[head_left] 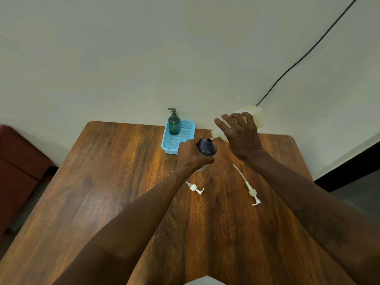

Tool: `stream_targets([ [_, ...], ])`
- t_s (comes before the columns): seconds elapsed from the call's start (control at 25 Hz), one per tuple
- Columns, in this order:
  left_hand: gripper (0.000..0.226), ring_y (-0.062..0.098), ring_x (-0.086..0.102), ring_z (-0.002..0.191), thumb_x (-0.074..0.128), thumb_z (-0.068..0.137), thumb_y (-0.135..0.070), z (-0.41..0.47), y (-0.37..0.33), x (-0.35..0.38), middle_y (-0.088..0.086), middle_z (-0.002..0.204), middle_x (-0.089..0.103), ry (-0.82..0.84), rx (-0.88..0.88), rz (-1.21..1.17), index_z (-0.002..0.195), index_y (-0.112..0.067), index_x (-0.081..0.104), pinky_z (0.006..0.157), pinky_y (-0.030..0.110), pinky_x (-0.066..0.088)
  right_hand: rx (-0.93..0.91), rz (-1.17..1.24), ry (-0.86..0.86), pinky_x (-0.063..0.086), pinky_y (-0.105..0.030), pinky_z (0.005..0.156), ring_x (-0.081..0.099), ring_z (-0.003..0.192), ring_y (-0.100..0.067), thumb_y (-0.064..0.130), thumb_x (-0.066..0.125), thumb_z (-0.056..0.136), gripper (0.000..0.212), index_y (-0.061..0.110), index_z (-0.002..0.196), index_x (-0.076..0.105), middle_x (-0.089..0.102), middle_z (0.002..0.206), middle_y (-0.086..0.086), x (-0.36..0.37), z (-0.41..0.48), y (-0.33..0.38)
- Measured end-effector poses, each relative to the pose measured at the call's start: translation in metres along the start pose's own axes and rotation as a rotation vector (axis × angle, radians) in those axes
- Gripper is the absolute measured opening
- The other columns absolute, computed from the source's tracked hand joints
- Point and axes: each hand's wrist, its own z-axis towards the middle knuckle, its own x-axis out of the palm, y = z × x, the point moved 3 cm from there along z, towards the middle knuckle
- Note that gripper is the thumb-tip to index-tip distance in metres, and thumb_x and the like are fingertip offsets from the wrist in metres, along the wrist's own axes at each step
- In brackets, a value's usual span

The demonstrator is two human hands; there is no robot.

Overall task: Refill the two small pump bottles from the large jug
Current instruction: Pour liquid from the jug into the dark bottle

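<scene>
My left hand [192, 154] grips a dark purple bottle [207, 148] with its neck uncapped and facing up. My right hand [240, 133] holds the large cream jug [253, 116] tipped on its side, spout down and left, right at the dark bottle's mouth. A green pump bottle [174, 124] with a dark pump stands upright in the blue basket [167, 144]. Two white pump heads lie loose on the table: a short one [195, 188] and a long-tubed one [251, 191].
The wooden table [115, 182] reaches back to a pale wall. A black cable [304, 56] runs down the wall behind the jug. A reddish-brown seat [18, 171] stands left of the table. Something white [203, 280] shows at the bottom edge.
</scene>
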Motion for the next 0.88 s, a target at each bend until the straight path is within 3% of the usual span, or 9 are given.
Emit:
stream_targets([
  [0.64,0.076,0.011,0.06,0.106,0.095,0.063,-0.04,-0.0054,0.001,0.0007,-0.002,0.122,0.068,0.014,-0.007,-0.027,0.128,-0.02,0.063,0.081,0.015,0.044,-0.003,-0.006,0.028,0.047,-0.054,0.098,0.064,0.11,-0.04,0.013,0.086,0.069,0.065,0.012,0.13,0.063,0.066,0.125,-0.018,-0.0006,-0.0019,0.001],
  [0.88,0.075,0.007,0.055,0.101,0.096,0.063,-0.039,-0.0052,-0.0005,-0.0006,-0.002,0.122,0.068,0.016,-0.008,-0.019,0.127,-0.021,0.063,0.073,0.005,0.035,-0.01,-0.016,0.019,0.046,-0.053,0.098,0.063,0.111,-0.039,0.011,0.084,0.071,0.064,0.013,0.131,0.062,0.066,0.125,-0.017,-0.0005,-0.0015,0.0029],
])
